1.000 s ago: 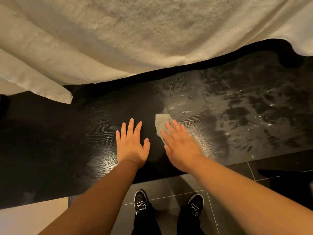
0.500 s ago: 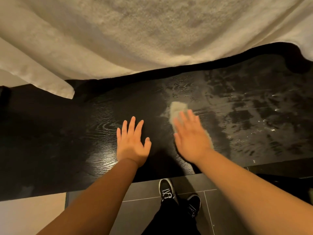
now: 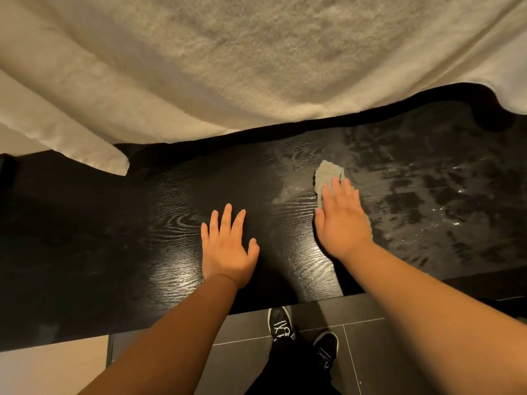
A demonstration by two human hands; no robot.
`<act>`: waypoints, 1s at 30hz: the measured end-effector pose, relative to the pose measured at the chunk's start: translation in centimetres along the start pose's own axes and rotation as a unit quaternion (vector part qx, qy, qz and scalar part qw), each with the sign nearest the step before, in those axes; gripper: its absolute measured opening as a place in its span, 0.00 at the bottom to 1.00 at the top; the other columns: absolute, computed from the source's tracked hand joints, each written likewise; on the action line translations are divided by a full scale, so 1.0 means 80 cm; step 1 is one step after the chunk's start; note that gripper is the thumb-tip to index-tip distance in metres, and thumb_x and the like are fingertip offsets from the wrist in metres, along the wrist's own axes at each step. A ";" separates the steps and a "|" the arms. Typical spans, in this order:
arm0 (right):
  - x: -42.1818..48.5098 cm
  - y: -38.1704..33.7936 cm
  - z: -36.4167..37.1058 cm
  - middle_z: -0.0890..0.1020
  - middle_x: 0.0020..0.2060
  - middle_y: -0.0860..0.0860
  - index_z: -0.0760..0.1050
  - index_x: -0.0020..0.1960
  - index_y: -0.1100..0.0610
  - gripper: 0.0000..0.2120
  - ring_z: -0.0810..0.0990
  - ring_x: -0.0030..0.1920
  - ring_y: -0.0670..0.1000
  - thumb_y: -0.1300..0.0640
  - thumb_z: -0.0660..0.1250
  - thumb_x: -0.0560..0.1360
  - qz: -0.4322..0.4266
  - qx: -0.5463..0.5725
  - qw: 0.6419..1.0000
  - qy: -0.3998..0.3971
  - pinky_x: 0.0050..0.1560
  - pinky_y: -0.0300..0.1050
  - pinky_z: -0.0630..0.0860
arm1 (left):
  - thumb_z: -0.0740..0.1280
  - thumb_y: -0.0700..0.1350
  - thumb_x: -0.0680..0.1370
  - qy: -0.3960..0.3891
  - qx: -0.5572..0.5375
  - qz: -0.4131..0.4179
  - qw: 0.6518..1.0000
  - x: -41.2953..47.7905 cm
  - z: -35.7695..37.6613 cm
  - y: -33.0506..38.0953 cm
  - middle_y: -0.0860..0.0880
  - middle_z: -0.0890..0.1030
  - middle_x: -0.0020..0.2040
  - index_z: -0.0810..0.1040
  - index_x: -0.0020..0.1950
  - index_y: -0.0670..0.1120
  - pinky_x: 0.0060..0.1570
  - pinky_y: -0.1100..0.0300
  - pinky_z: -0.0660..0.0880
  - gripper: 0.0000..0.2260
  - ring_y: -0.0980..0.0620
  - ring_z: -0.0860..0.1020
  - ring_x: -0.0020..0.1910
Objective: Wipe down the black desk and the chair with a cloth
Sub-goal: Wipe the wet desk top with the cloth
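Note:
The black wood-grain desk runs across the view. A small grey cloth lies on it right of centre, mostly under my right hand, which presses flat on it with straight fingers. My left hand rests flat on the desk with fingers spread, a little left of the cloth. The desk surface to the right shows wet streaks and smears. No chair is in view.
A thick cream curtain or blanket hangs over the far edge of the desk. Below the near edge lie dark floor tiles and my black shoes. A pale floor patch shows at lower left.
My right hand has slid the cloth to the right and farther away across the desk. My left hand has stayed in place on the desk.

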State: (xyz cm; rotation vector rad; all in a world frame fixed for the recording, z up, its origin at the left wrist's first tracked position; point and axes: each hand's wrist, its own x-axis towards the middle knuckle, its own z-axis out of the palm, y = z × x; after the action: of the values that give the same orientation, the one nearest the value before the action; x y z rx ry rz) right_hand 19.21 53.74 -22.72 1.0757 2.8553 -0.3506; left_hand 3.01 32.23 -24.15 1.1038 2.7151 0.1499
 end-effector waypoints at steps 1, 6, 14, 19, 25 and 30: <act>-0.003 -0.021 0.004 0.54 0.81 0.62 0.55 0.81 0.60 0.31 0.47 0.81 0.63 0.46 0.46 0.83 -0.025 0.001 1.000 -0.001 0.81 0.59 0.44 | 0.55 0.62 0.79 -0.003 0.001 -0.002 1.000 0.000 -0.001 0.000 0.50 0.52 0.86 0.59 0.83 0.56 0.82 0.40 0.46 0.32 0.43 0.47 0.84; -0.005 -0.082 0.024 0.54 0.82 0.57 0.57 0.82 0.58 0.30 0.47 0.82 0.58 0.46 0.47 0.83 -0.243 -0.008 0.967 -0.071 0.81 0.57 0.46 | 0.54 0.63 0.79 -0.006 0.024 0.001 1.000 0.001 -0.003 0.001 0.49 0.52 0.86 0.58 0.84 0.55 0.82 0.39 0.47 0.33 0.41 0.48 0.84; 0.032 0.029 -0.003 0.56 0.81 0.60 0.56 0.81 0.60 0.32 0.51 0.81 0.62 0.46 0.42 0.82 -0.003 0.001 1.000 -0.013 0.81 0.59 0.47 | 0.55 0.61 0.80 0.009 0.022 0.013 1.000 -0.001 0.003 -0.003 0.47 0.55 0.85 0.60 0.83 0.53 0.81 0.37 0.49 0.32 0.40 0.51 0.84; 0.022 -0.046 0.003 0.53 0.82 0.61 0.53 0.82 0.59 0.33 0.47 0.81 0.63 0.45 0.41 0.81 -0.049 0.006 0.998 -0.024 0.79 0.57 0.39 | 0.55 0.62 0.79 -0.013 0.025 -0.001 1.000 0.001 -0.002 0.002 0.49 0.51 0.86 0.57 0.84 0.55 0.82 0.39 0.45 0.33 0.42 0.47 0.84; 0.023 -0.080 0.013 0.53 0.82 0.54 0.55 0.82 0.55 0.31 0.47 0.82 0.57 0.45 0.45 0.82 -0.212 -0.014 0.974 -0.080 0.81 0.56 0.44 | 0.55 0.62 0.79 -0.016 0.019 0.002 1.000 0.001 -0.004 0.001 0.49 0.51 0.86 0.58 0.84 0.55 0.82 0.38 0.45 0.34 0.41 0.47 0.84; 0.044 0.013 -0.002 0.57 0.81 0.58 0.57 0.81 0.58 0.33 0.53 0.81 0.61 0.44 0.41 0.81 -0.025 -0.009 0.999 -0.029 0.80 0.59 0.47 | 0.54 0.62 0.79 -0.012 0.015 0.001 1.000 0.000 -0.004 0.002 0.49 0.50 0.86 0.56 0.84 0.56 0.82 0.39 0.44 0.33 0.42 0.46 0.84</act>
State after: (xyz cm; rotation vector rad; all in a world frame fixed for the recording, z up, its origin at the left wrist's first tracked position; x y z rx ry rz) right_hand 17.24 56.84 -23.25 0.9755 2.8320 -0.3521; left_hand 3.02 32.34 -23.85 1.1101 2.7041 0.0952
